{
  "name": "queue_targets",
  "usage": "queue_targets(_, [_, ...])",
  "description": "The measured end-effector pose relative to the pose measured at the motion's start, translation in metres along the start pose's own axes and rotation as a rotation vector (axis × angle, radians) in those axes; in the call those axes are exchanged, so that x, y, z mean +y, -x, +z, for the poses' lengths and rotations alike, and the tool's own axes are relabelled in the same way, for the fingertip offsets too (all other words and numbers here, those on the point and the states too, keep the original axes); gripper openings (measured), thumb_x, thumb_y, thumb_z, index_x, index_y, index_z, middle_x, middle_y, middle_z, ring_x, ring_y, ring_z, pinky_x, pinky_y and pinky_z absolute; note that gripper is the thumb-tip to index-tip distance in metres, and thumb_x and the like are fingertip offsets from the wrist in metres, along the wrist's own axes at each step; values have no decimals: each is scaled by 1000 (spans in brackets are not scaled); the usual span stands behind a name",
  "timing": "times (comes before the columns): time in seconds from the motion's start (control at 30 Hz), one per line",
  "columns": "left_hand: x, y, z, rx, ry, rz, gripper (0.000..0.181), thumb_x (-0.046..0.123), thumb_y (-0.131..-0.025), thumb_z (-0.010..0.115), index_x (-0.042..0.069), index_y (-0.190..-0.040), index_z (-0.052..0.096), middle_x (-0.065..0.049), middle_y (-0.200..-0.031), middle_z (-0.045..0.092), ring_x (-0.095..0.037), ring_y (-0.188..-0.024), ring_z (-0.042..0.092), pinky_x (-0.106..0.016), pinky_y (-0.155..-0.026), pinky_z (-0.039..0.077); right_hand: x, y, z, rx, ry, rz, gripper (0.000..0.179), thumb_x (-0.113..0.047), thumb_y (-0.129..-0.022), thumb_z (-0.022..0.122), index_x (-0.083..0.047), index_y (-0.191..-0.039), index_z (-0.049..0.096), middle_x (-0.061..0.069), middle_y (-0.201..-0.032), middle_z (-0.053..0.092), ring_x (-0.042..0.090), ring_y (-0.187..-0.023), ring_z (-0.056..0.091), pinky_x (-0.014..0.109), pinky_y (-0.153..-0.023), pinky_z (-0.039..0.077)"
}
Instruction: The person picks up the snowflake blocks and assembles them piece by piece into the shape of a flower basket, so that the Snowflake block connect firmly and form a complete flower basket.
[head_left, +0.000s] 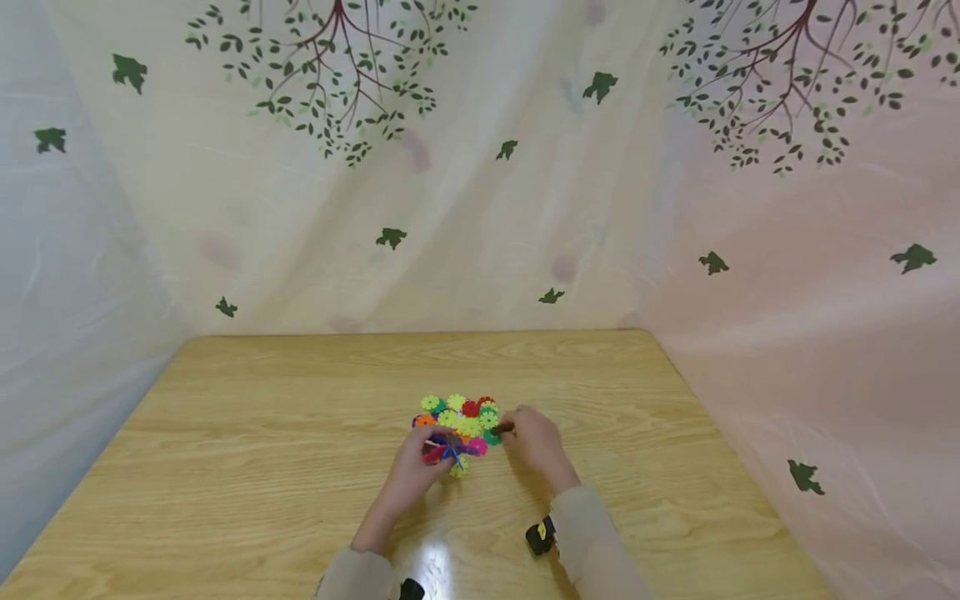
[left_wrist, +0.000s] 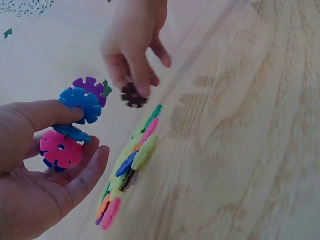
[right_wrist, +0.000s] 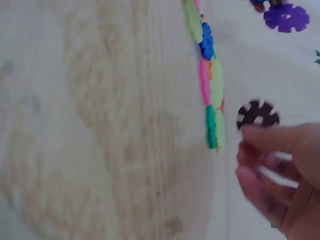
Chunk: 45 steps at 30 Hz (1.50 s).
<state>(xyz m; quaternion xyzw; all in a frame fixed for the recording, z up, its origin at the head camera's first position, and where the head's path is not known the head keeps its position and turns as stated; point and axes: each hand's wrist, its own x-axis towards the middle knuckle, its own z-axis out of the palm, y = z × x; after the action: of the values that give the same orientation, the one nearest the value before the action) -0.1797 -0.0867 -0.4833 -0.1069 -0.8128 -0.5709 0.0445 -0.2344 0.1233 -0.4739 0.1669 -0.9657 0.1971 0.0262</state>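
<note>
My left hand (head_left: 411, 468) holds a small cluster of joined notched plastic discs above the table. In the left wrist view its thumb presses on a blue disc (left_wrist: 86, 102), with a purple disc (left_wrist: 91, 86) behind and a pink disc (left_wrist: 54, 151) lower down near the fingers. Between thumb and fingertips my right hand (head_left: 536, 437) pinches a single dark brown disc (right_wrist: 251, 113), also visible as a brown disc (left_wrist: 133, 91) in the left wrist view. Many loose discs (head_left: 467, 423), yellow, green, red, orange and pink, lie on the table close to both hands.
The wooden table (head_left: 300, 450) stretches out around the discs. Behind it hangs a pale curtain (head_left: 465, 192) printed with branches and leaves. A black device (head_left: 539, 537) sits at the right sleeve.
</note>
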Motion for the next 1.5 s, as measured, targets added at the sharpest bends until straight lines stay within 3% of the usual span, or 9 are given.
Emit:
queue_targets(0.2, [0,0,1,-11,-1,9,35,-9,-78,70,-2,-112,63,-21,-112,56,-26,-92,62,-27,-82,59,-14,8,-9,21,-192,-212,9,-9,-86,70,-11,-94,74,1,-91,71,15,-83,66,29,-74,58])
queue_targets(0.43, [2,-1,2,-24,15,28,34,-10,-79,70,-4,-112,64,-21,-113,59,-37,-107,59,-40,-89,58,-22,14,-8,58,-40,-335,10,-17,-86,71,-14,-96,74,-2,-92,71,12,-82,66,25,-73,56])
queue_targets(0.63, [2,0,0,-52,-15,24,35,-6,-82,70,-4,-116,63,-20,-114,64,-35,-105,62,-42,-90,57,-22,17,-7,112,-7,-374,9,-16,-87,70,-14,-94,75,-3,-89,69,10,-77,65,21,-68,55])
queue_targets(0.8, [3,0,-3,-68,-7,-24,37,-2,-83,70,-5,-119,60,-22,-116,64,-37,-104,65,-43,-90,57,-21,18,-5,154,-42,-401,8,-14,-86,71,-13,-93,75,-2,-87,69,10,-76,64,20,-67,55])
queue_targets(1.03, [6,1,-4,-50,8,-70,41,0,-82,72,-8,-119,55,-25,-114,64,-39,-103,65,-39,-84,59,-21,20,-3,160,-90,-370,9,-12,-85,71,-12,-93,74,-2,-86,68,11,-77,64,20,-69,55])
queue_targets(1.23, [5,2,-5,-58,-3,-74,44,1,-82,73,-7,-121,55,-24,-115,64,-37,-103,65,-42,-87,58,-19,21,4,158,-158,-338,11,-9,-84,71,-10,-95,74,1,-88,70,14,-79,65,30,-71,59])
queue_targets(1.5, [3,1,-7,-65,-22,-44,45,-1,-81,72,-8,-123,56,-24,-113,65,-37,-102,65,-44,-89,57,-20,22,9,197,-159,-336,10,-10,-83,72,-10,-93,74,0,-86,70,14,-77,65,24,-68,56])
